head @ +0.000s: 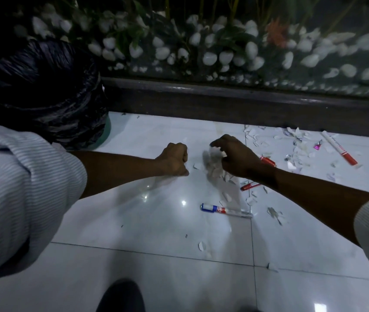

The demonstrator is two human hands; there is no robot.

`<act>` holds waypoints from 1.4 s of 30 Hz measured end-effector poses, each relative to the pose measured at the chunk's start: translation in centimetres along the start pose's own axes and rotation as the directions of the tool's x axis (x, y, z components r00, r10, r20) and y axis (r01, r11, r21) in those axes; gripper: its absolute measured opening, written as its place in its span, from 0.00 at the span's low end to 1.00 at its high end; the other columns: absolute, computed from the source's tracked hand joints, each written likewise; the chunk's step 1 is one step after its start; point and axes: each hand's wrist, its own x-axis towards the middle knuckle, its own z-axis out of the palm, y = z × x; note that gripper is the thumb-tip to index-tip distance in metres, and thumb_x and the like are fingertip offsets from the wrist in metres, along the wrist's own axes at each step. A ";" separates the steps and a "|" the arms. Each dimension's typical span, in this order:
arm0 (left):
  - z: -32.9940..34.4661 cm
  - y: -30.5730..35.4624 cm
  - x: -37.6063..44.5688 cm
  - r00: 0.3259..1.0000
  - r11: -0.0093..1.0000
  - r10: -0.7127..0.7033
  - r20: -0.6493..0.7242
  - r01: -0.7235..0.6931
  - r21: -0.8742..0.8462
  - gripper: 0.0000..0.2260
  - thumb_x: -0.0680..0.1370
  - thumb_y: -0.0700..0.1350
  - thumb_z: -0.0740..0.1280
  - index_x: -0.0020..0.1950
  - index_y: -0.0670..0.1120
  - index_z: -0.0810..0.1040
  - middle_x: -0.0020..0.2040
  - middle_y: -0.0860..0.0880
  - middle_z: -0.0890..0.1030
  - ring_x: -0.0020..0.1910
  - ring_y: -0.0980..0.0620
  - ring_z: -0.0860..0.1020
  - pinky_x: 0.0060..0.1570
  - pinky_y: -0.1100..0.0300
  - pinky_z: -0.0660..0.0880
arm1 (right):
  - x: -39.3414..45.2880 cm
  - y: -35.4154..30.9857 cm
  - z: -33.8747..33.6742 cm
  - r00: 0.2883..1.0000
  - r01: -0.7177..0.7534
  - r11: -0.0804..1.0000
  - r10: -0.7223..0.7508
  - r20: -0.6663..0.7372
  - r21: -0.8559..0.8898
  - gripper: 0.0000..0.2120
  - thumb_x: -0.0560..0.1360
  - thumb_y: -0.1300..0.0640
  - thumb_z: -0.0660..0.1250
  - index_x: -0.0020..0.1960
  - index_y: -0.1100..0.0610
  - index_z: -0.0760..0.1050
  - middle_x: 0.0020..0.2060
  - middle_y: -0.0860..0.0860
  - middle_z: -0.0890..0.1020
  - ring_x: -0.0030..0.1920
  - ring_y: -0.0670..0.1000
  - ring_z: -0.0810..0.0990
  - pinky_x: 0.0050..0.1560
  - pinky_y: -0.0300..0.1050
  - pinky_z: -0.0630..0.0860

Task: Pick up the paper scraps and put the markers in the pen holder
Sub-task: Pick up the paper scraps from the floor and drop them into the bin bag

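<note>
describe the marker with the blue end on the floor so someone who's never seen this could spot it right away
Start at the white tiled floor below the dark wooden ledge. Nearer the camera than both hands lies the blue-capped marker, flat, alone on a bare tile. It is the only marker with a blue end; the red markers lie further right among the paper scraps.

White paper scraps [215, 168] lie heaped on the floor just under the right hand's fingers [218, 143], with more strewn beyond. A blue-capped marker [225, 210] lies flat nearer than those fingers; three red markers [340, 151] lie past them.
</note>
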 end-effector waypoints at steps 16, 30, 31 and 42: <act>-1.7 -0.9 4.0 0.990 0.977 0.112 -0.082 -0.095 0.192 0.18 0.69 0.36 0.69 0.59 0.39 0.77 0.58 0.41 0.74 0.57 0.42 0.76 0.54 0.45 0.79 | 1.6 -0.7 1.1 0.992 -0.115 0.992 0.112 -0.058 -0.058 0.30 0.72 0.66 0.70 0.73 0.61 0.68 0.69 0.58 0.70 0.68 0.59 0.71 0.63 0.55 0.77; 1.7 -0.1 0.4 0.932 0.929 0.361 0.040 -0.363 0.071 0.14 0.66 0.45 0.67 0.31 0.35 0.70 0.31 0.44 0.71 0.37 0.52 0.68 0.33 0.57 0.65 | -0.5 0.4 0.4 0.958 0.074 0.985 -0.027 0.286 -0.154 0.43 0.69 0.50 0.77 0.79 0.55 0.62 0.68 0.54 0.69 0.67 0.56 0.72 0.62 0.50 0.77; 1.7 0.2 0.1 0.943 0.942 0.333 0.017 -0.334 0.039 0.15 0.66 0.46 0.68 0.31 0.34 0.70 0.29 0.45 0.70 0.34 0.52 0.68 0.31 0.60 0.63 | -0.6 0.4 0.6 0.950 0.066 0.985 -0.014 0.311 -0.160 0.47 0.68 0.47 0.79 0.80 0.55 0.60 0.69 0.54 0.68 0.66 0.56 0.72 0.62 0.48 0.76; 2.2 0.6 1.0 0.991 0.991 0.053 -0.119 -0.066 -0.113 0.14 0.64 0.38 0.81 0.49 0.40 0.88 0.44 0.43 0.86 0.45 0.47 0.84 0.47 0.54 0.82 | 0.0 -1.4 3.4 0.994 -0.043 0.998 0.039 0.101 0.040 0.42 0.61 0.51 0.85 0.70 0.57 0.71 0.61 0.56 0.72 0.59 0.57 0.75 0.57 0.47 0.75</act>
